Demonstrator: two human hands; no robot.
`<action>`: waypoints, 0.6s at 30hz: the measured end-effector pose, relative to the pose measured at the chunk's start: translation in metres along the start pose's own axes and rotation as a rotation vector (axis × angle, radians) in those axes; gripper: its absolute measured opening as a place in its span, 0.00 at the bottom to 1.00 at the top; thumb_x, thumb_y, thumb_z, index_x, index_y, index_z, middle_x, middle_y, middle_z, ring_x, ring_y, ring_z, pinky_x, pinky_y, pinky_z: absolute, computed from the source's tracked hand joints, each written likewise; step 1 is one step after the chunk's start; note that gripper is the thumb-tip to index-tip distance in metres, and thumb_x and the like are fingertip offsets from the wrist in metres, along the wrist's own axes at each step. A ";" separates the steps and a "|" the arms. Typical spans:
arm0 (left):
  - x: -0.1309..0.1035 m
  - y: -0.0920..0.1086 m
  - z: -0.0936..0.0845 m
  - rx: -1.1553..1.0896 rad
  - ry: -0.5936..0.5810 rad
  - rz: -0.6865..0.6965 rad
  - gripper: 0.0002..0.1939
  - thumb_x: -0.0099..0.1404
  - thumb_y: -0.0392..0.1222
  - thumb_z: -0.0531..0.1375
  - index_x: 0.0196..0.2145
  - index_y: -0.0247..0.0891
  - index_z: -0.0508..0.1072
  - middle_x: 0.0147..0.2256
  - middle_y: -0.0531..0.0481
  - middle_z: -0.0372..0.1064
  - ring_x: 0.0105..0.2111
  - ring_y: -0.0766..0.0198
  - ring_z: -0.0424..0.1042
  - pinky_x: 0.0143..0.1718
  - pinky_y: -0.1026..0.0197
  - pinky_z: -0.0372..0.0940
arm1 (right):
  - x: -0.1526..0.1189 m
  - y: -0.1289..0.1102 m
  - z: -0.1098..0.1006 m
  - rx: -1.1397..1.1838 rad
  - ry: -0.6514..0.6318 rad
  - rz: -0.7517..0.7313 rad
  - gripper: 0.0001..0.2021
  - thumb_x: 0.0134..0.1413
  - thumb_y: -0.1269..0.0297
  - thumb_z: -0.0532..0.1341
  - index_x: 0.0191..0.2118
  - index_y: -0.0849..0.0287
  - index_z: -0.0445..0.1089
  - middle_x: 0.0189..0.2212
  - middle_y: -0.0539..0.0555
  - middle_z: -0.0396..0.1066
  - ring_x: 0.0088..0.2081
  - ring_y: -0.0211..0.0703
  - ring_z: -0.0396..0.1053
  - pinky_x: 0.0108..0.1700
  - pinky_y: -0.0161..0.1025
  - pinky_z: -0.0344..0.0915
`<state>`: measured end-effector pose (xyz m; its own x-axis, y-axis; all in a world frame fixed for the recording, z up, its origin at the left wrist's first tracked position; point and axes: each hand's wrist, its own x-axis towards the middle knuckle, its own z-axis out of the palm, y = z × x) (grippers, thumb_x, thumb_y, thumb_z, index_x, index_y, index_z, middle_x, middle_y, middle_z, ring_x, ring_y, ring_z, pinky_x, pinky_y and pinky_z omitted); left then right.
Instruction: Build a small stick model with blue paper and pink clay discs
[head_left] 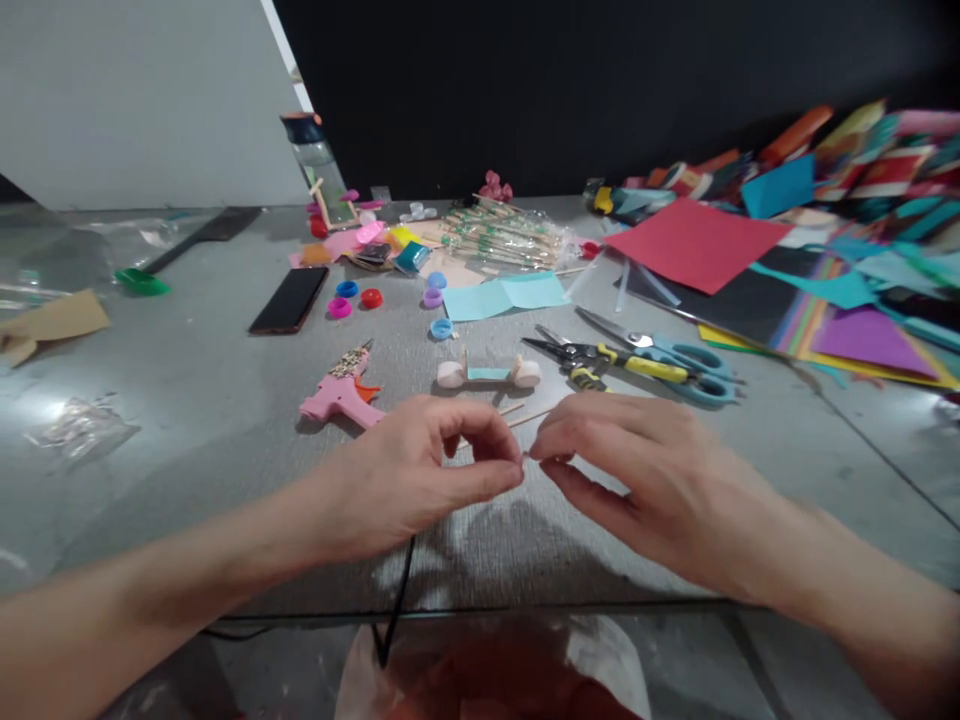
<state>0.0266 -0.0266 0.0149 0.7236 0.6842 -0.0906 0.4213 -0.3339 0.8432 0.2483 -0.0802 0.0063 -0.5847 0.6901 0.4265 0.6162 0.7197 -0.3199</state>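
Observation:
My left hand (442,460) and my right hand (622,460) meet fingertip to fingertip above the table's near part. Both are closed in a pinch, and a tiny pale bit shows between them, too small to name. Just beyond the fingers lie thin wooden sticks (529,416). Farther back stands a small piece with white round ends and a light blue strip (488,374). A pink glue gun (341,397) lies beyond my left hand, partly hidden by it. Beyond my right hand are yellow-black pliers (645,368) and blue-handled scissors (686,357).
Coloured bottle caps (371,298), a black phone (289,300) and folded light blue paper (506,296) lie farther back. A bag of sticks (510,238) and a bottle (319,165) stand behind. Coloured sheets (697,243) cover the right. A black cable (401,590) hangs over the near edge.

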 end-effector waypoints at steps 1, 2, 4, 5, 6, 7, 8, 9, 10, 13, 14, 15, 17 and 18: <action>0.002 -0.002 0.002 -0.042 -0.017 -0.015 0.06 0.68 0.44 0.62 0.35 0.41 0.77 0.32 0.55 0.74 0.33 0.65 0.70 0.33 0.62 0.65 | -0.001 0.002 0.001 0.039 0.015 0.025 0.05 0.68 0.71 0.56 0.40 0.59 0.69 0.35 0.53 0.73 0.36 0.39 0.70 0.37 0.37 0.65; 0.004 -0.003 0.005 -0.073 -0.022 -0.025 0.07 0.68 0.44 0.61 0.34 0.40 0.77 0.31 0.54 0.73 0.31 0.66 0.69 0.31 0.62 0.65 | -0.001 0.005 0.003 0.074 0.024 0.050 0.05 0.68 0.72 0.57 0.39 0.59 0.68 0.34 0.51 0.72 0.34 0.37 0.69 0.36 0.36 0.64; 0.006 -0.007 0.009 -0.072 0.018 -0.015 0.07 0.68 0.43 0.61 0.34 0.39 0.76 0.30 0.54 0.71 0.30 0.66 0.68 0.29 0.63 0.63 | -0.003 0.012 0.007 0.116 0.034 0.093 0.04 0.66 0.74 0.58 0.38 0.60 0.69 0.33 0.49 0.71 0.32 0.35 0.68 0.34 0.34 0.61; 0.007 -0.009 0.011 -0.035 0.063 0.006 0.07 0.69 0.43 0.61 0.34 0.39 0.75 0.30 0.54 0.71 0.30 0.67 0.68 0.30 0.63 0.63 | -0.004 0.015 0.008 0.121 0.036 0.115 0.04 0.65 0.75 0.59 0.38 0.60 0.69 0.32 0.49 0.71 0.31 0.34 0.67 0.33 0.33 0.60; 0.007 -0.011 0.011 0.018 0.116 0.032 0.06 0.69 0.42 0.61 0.34 0.39 0.75 0.30 0.55 0.71 0.30 0.66 0.68 0.31 0.63 0.63 | -0.005 0.019 0.008 0.119 0.034 0.141 0.05 0.64 0.75 0.59 0.37 0.61 0.69 0.31 0.48 0.70 0.30 0.34 0.66 0.32 0.33 0.59; 0.008 -0.013 0.011 0.080 0.164 0.061 0.06 0.69 0.41 0.60 0.34 0.39 0.75 0.31 0.55 0.72 0.32 0.66 0.69 0.33 0.62 0.64 | -0.006 0.022 0.009 0.115 0.025 0.170 0.05 0.64 0.76 0.60 0.37 0.61 0.70 0.30 0.48 0.70 0.29 0.34 0.65 0.32 0.33 0.58; 0.008 -0.016 0.010 0.147 0.199 0.089 0.05 0.70 0.40 0.60 0.35 0.39 0.75 0.33 0.54 0.73 0.34 0.66 0.70 0.35 0.62 0.64 | -0.007 0.025 0.009 0.109 0.007 0.203 0.05 0.63 0.76 0.60 0.37 0.61 0.70 0.30 0.48 0.70 0.29 0.34 0.65 0.32 0.34 0.58; 0.009 -0.018 0.009 0.222 0.219 0.120 0.05 0.70 0.39 0.60 0.36 0.39 0.75 0.35 0.53 0.73 0.35 0.65 0.70 0.37 0.61 0.64 | -0.008 0.028 0.010 0.100 -0.022 0.234 0.05 0.63 0.76 0.60 0.37 0.61 0.71 0.30 0.48 0.70 0.29 0.35 0.65 0.32 0.34 0.58; 0.010 -0.021 0.008 0.303 0.219 0.151 0.05 0.70 0.40 0.60 0.37 0.38 0.75 0.36 0.52 0.73 0.37 0.64 0.71 0.38 0.61 0.64 | -0.009 0.031 0.011 0.081 -0.056 0.263 0.05 0.64 0.76 0.60 0.37 0.61 0.71 0.30 0.48 0.70 0.29 0.35 0.65 0.33 0.34 0.57; 0.016 -0.028 0.005 0.550 0.154 0.236 0.06 0.71 0.40 0.60 0.39 0.36 0.76 0.36 0.49 0.73 0.38 0.60 0.71 0.38 0.58 0.64 | -0.008 0.036 0.019 -0.032 -0.170 0.308 0.04 0.64 0.73 0.61 0.37 0.61 0.74 0.31 0.51 0.71 0.31 0.39 0.67 0.34 0.37 0.57; 0.019 -0.030 0.005 0.609 0.137 0.257 0.07 0.71 0.40 0.59 0.39 0.36 0.76 0.36 0.48 0.73 0.37 0.59 0.71 0.38 0.58 0.64 | -0.006 0.036 0.024 -0.067 -0.211 0.303 0.04 0.64 0.72 0.61 0.38 0.61 0.74 0.32 0.52 0.72 0.32 0.40 0.68 0.34 0.37 0.57; 0.021 -0.032 0.006 0.647 0.127 0.268 0.08 0.72 0.40 0.58 0.38 0.35 0.76 0.35 0.48 0.73 0.37 0.59 0.71 0.37 0.57 0.64 | -0.004 0.037 0.029 -0.089 -0.247 0.286 0.05 0.65 0.71 0.61 0.39 0.61 0.75 0.34 0.53 0.72 0.33 0.41 0.69 0.35 0.38 0.58; 0.026 -0.034 0.007 0.667 0.130 0.277 0.08 0.72 0.40 0.58 0.37 0.35 0.75 0.35 0.47 0.73 0.36 0.58 0.71 0.37 0.57 0.64 | 0.002 0.038 0.039 -0.106 -0.294 0.236 0.07 0.68 0.70 0.59 0.42 0.62 0.75 0.37 0.56 0.72 0.37 0.44 0.70 0.38 0.39 0.60; 0.027 -0.035 0.008 0.661 0.132 0.277 0.08 0.72 0.39 0.58 0.37 0.35 0.75 0.35 0.47 0.73 0.36 0.58 0.71 0.37 0.57 0.64 | 0.005 0.038 0.043 -0.116 -0.304 0.208 0.08 0.69 0.69 0.58 0.44 0.62 0.75 0.38 0.57 0.72 0.38 0.45 0.70 0.39 0.39 0.61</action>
<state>0.0359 -0.0011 -0.0209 0.7972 0.5765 0.1793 0.5046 -0.7993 0.3264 0.2460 -0.0462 -0.0404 -0.5602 0.8238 0.0871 0.7832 0.5610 -0.2680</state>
